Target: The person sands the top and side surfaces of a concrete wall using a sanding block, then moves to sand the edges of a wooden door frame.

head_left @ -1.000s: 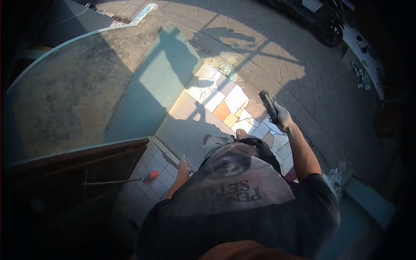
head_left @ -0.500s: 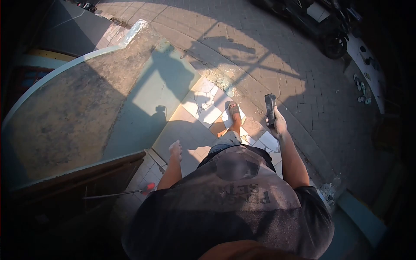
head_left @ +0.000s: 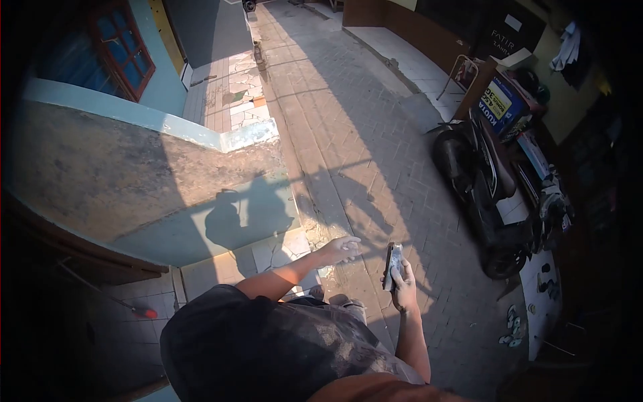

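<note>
My right hand (head_left: 404, 289) is wrapped round a dark rectangular block (head_left: 394, 265) with a pale, dusty face, held upright above the paving; its exact kind I cannot make out. To its left, my left hand (head_left: 343, 250) reaches across in front of my body. Its fingers are loosely bent, pale with dust, and I see nothing in them. A gap separates this hand from the block. Beyond my left forearm stands a low wall (head_left: 161, 177), bare and stained above, blue-green below, with my shadow on it.
A paved lane (head_left: 348, 134) runs ahead. On the right are a parked motorbike (head_left: 492, 201), a blue printed box (head_left: 499, 107) and sandals (head_left: 512, 328). A red-ended tool (head_left: 144, 313) rests at the lower left by the doorway. Cracked tiles (head_left: 268, 254) border the wall.
My view has swung up and along the lane. My left hand has risen from my side to the front, closer to the block. My right hand keeps its hold and shows the block's pale face.
</note>
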`<state>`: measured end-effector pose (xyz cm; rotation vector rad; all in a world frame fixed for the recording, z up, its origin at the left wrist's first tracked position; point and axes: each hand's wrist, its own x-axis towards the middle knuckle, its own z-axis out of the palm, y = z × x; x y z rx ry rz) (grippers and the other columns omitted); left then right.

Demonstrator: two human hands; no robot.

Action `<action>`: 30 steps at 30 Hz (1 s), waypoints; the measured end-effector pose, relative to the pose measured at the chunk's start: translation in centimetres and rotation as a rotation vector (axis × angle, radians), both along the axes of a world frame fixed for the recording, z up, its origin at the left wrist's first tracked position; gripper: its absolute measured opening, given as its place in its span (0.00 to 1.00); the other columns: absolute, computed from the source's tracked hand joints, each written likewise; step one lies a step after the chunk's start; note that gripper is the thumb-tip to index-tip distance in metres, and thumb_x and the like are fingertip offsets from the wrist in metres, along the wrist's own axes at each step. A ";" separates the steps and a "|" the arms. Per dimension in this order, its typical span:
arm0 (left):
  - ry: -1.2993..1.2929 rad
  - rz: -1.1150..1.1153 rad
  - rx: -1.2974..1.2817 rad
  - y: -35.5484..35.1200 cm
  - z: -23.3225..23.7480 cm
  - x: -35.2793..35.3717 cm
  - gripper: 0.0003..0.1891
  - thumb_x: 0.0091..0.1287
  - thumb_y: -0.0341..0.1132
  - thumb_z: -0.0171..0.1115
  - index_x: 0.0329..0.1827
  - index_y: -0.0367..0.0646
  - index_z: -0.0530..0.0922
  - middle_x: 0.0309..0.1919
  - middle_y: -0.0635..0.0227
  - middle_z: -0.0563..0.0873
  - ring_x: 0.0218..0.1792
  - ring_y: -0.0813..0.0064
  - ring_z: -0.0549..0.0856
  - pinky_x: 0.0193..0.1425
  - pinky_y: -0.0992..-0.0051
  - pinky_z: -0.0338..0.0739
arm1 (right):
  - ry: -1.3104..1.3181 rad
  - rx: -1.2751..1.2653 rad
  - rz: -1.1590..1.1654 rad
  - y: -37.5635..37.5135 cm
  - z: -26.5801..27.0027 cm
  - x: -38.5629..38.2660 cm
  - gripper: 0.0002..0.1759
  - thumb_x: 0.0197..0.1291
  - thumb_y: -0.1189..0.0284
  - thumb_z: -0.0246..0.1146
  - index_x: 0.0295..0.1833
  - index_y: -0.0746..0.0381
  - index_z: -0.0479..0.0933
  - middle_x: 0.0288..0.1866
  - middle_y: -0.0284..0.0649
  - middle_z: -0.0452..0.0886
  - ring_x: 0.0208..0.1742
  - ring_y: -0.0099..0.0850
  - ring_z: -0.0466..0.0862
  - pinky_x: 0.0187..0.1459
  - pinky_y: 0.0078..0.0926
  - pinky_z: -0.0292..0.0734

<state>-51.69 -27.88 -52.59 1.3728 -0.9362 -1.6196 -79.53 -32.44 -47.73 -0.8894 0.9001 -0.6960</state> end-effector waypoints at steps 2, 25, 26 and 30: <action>0.207 -0.040 -0.035 -4.5 3.1 -1.5 0.38 0.74 0.48 0.70 0.82 0.42 0.65 0.62 0.62 0.83 0.54 0.72 0.86 0.55 0.70 0.82 | -0.089 0.000 0.151 -3.8 0.6 2.1 0.25 0.81 0.69 0.58 0.78 0.61 0.66 0.45 0.37 0.82 0.39 0.26 0.84 0.42 0.27 0.86; -0.919 0.987 -0.123 -18.4 5.8 10.4 0.46 0.59 0.47 0.83 0.78 0.41 0.70 0.66 0.54 0.84 0.68 0.58 0.81 0.74 0.59 0.71 | -0.038 -0.105 1.316 -39.1 -5.8 23.5 0.13 0.75 0.63 0.68 0.56 0.58 0.75 0.42 0.34 0.84 0.37 0.23 0.83 0.44 0.25 0.79; -1.141 1.111 -0.180 -17.3 6.8 13.5 0.45 0.58 0.47 0.83 0.76 0.40 0.72 0.66 0.54 0.84 0.67 0.57 0.82 0.75 0.59 0.71 | -0.025 -0.097 1.297 -39.4 -6.8 24.6 0.13 0.76 0.64 0.66 0.57 0.58 0.75 0.43 0.35 0.86 0.37 0.24 0.84 0.44 0.26 0.80; -1.819 1.340 -0.094 -14.5 13.5 24.9 0.32 0.66 0.43 0.75 0.71 0.41 0.77 0.66 0.52 0.82 0.71 0.47 0.76 0.79 0.51 0.63 | 0.009 0.242 1.127 -39.7 -8.7 28.5 0.21 0.82 0.52 0.55 0.62 0.57 0.73 0.45 0.41 0.87 0.33 0.28 0.87 0.33 0.25 0.83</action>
